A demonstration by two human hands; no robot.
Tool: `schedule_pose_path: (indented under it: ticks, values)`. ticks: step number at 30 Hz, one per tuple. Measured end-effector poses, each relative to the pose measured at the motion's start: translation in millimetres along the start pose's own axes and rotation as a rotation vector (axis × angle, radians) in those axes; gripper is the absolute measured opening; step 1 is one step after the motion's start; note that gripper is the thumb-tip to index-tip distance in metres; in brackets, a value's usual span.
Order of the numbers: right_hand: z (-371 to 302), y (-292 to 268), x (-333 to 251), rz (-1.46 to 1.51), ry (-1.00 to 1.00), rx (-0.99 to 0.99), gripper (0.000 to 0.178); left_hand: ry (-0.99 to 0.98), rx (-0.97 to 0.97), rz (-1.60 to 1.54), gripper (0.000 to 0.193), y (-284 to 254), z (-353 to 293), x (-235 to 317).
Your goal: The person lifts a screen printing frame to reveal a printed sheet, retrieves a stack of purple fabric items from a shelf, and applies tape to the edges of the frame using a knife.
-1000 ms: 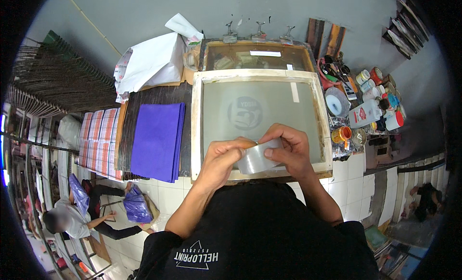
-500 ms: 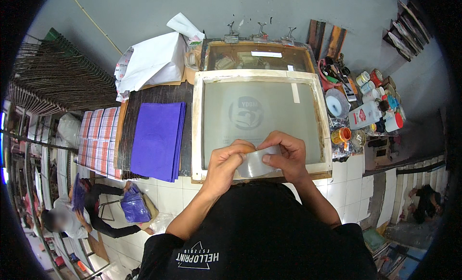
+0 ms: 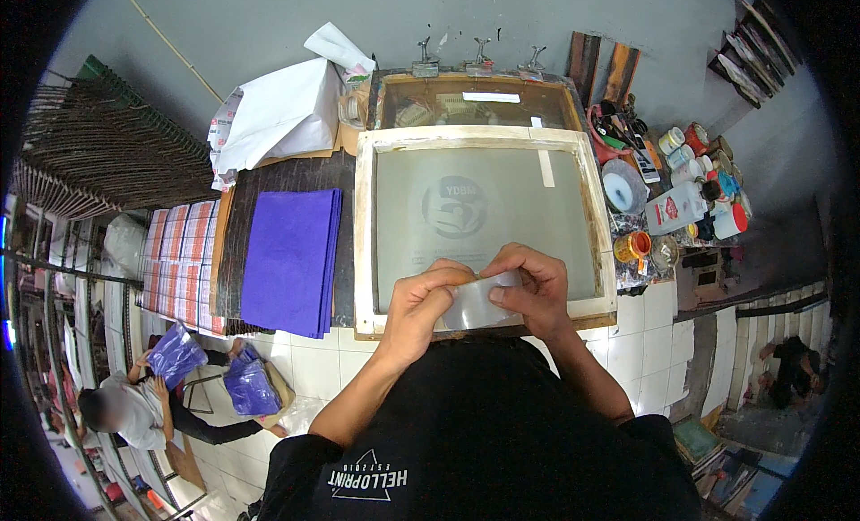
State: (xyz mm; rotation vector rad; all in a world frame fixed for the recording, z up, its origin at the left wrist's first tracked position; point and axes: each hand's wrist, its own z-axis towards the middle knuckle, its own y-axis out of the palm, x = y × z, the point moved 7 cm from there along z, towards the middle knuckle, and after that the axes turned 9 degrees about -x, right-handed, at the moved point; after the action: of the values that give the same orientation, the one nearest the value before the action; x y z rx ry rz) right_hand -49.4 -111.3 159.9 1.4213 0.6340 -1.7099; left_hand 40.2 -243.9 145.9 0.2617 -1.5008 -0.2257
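Just above the near edge of a wood-framed printing screen (image 3: 365, 225), both my hands hold a roll of clear, shiny tape (image 3: 475, 308). My left hand (image 3: 419, 308) is closed round the roll's left side. My right hand (image 3: 535, 288) grips its right side, thumb pressed on the tape's face. The fingertips of both hands meet at the roll's top edge. A pale mesh (image 3: 528, 225) with a round printed mark fills the frame, and a strip of light tape (image 3: 547, 167) lies at its upper right.
Left of the screen lies a stack of purple fabric bags (image 3: 288, 261); a white paper package (image 3: 282, 113) stands behind it. A second screen (image 3: 412, 104) sits under metal clamps (image 3: 479, 62). Ink jars and bottles (image 3: 685, 207) crowd the right. A person (image 3: 130, 400) sits at lower left.
My hands keep nearly the same grip on the tape roll. The seated person's purple bag has swung to the right and now shows its broad side. The view has shifted slightly.
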Motion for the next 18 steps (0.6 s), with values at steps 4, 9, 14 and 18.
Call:
schedule_pose_path:
  ticks: [4,9,14,18]
  values:
    - [-0.4,-0.5,2.8,0.026,0.018,0.004,0.021,-0.023,-0.016,-0.036,0.034,-1.3,0.2,-2.9]
    - [0.2,0.3,5.0,-0.03,0.008,0.007,0.02,0.002,0.017,0.008,0.029,-5.4,2.7,-6.3]
    - [2.1,0.0,6.9,-0.017,0.012,0.009,0.022,-0.007,0.025,0.019,0.028,-8.6,3.6,-6.2]
    - [2.9,-3.4,9.1,-0.009,0.007,0.0,0.022,-0.005,0.02,0.004,0.029,-7.9,6.0,-5.3]
